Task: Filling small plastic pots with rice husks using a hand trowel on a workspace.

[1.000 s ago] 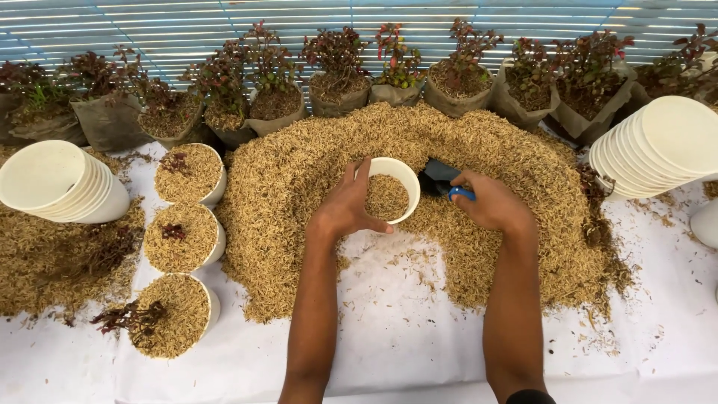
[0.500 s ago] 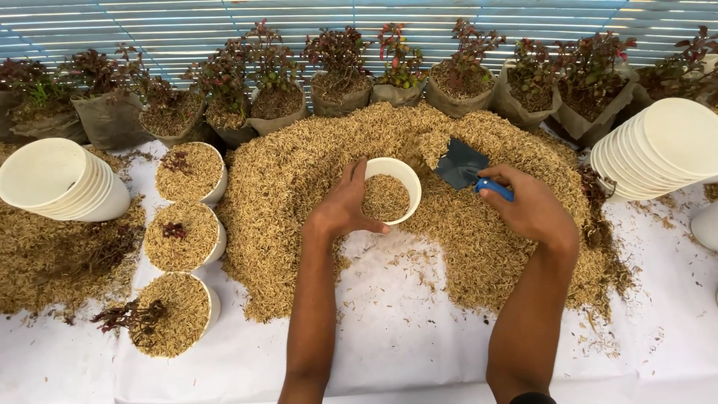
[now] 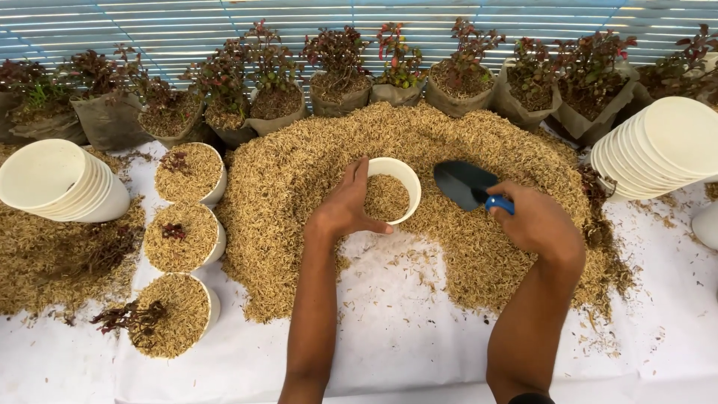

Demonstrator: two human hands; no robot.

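Presently: potting bench, items by size

We list a broad husk heap [image 3: 314, 172] on a white sheet [image 3: 404, 329]. Sunk in the heap's middle is a white pot [image 3: 389, 191], partly filled; our left hand [image 3: 345, 209] cups its near side. Our right hand [image 3: 535, 223] is fisted round a blue-handled trowel [image 3: 467, 185], blade beside the pot's rim.

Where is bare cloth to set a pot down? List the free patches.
Free: white cloth between the forearms, below the husk heap; also the lower right corner. Crowded: three filled pots at left, stacked white pots at right, bagged plants behind.
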